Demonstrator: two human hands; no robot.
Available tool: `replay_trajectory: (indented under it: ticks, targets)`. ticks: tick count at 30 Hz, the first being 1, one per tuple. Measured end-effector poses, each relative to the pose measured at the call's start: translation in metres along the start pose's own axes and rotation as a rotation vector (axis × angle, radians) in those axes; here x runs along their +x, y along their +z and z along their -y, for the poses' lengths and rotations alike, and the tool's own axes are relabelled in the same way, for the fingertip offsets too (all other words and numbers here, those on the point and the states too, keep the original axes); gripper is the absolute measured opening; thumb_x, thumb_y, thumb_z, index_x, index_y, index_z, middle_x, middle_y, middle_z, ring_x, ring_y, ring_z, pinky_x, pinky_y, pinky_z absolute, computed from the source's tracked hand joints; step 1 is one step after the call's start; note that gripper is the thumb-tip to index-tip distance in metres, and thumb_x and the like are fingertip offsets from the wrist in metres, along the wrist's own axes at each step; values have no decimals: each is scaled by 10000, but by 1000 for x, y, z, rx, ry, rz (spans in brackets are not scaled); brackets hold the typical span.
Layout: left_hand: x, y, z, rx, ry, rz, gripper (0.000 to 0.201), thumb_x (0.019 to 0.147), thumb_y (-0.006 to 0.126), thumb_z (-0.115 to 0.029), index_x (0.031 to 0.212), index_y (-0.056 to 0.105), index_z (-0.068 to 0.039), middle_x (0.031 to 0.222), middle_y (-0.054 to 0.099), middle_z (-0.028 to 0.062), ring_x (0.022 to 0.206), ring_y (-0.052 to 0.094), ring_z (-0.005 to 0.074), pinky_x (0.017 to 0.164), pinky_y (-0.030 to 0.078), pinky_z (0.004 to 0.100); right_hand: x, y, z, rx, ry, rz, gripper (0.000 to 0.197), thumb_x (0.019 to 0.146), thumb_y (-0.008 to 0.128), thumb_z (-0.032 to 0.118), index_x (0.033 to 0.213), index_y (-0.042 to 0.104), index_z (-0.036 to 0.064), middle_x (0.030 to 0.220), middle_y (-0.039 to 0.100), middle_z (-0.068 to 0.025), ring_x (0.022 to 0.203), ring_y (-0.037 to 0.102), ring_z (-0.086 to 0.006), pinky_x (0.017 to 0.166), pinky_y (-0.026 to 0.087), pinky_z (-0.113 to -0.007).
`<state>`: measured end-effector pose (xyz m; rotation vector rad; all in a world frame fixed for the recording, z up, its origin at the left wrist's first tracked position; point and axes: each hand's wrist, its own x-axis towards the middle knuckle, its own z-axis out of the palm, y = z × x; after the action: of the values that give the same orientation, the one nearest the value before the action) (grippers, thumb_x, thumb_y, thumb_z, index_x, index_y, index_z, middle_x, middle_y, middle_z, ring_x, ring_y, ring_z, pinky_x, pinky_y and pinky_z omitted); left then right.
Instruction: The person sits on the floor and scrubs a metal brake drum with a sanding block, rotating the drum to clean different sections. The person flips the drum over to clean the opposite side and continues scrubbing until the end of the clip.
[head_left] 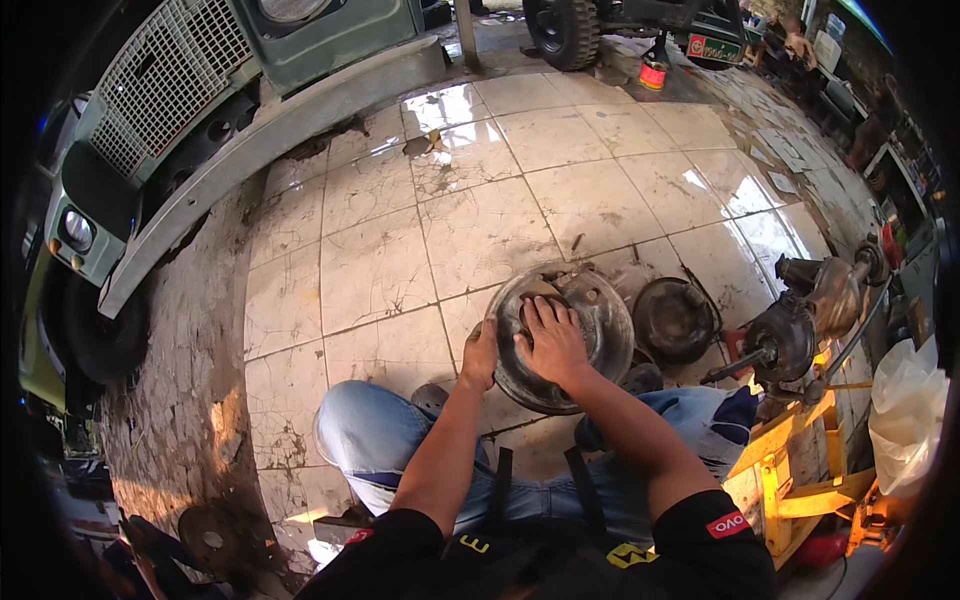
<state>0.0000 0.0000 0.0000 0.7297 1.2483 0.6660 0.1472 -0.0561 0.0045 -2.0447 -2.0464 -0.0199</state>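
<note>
A round, dish-shaped metal brake plate (607, 345), grey and worn shiny, stands on the tiled floor between my bent legs. My left hand (481, 354) grips its left rim, with the thumb uppermost. Laid flat across the inner face, my right hand (555, 338) has its fingers stretched out and a little apart. A brownish patch shows by the fingertips; whether it is a loose piece or part of the plate, I cannot tell. Just right of the plate lies a dark, round drum-like part (675, 320).
Farther right sits a greasy axle assembly (790, 335) beside a yellow metal frame (790, 490) and a white plastic bag (905, 415). A green vehicle front (170, 90) with a pale bumper (270, 140) fills the upper left. A red-and-yellow can (653, 75) stands beyond the tiles.
</note>
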Motion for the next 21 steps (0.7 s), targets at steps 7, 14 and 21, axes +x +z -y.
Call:
replay_trajectory:
  ticks: [7,14,21]
  targets:
    - [-13,8,-10,-16,64,81,692,961,503,-541,1405,456,-12,1366,503,175,1192,506,245,989,414,327,11,-4,-6,5,-60,-29,639,909,512,391,1395,418,-13,1416,420,-205,1312,372,-335,1081,301,-475]
    - [14,-4,18,-52,80,84,638,967,519,-509,1363,497,-9,1294,564,129,1147,521,201,959,422,304,1,2,-11,122,-115,20,620,933,491,375,1381,418,-46,1482,370,-224,1394,318,-354,1144,242,-476]
    - [4,5,-3,16,118,120,632,970,495,-529,1338,519,-15,1250,588,113,1111,524,196,948,416,305,21,7,-18,134,-130,-9,610,940,495,375,1391,415,-28,1476,377,-226,1392,321,-355,1148,239,-485]
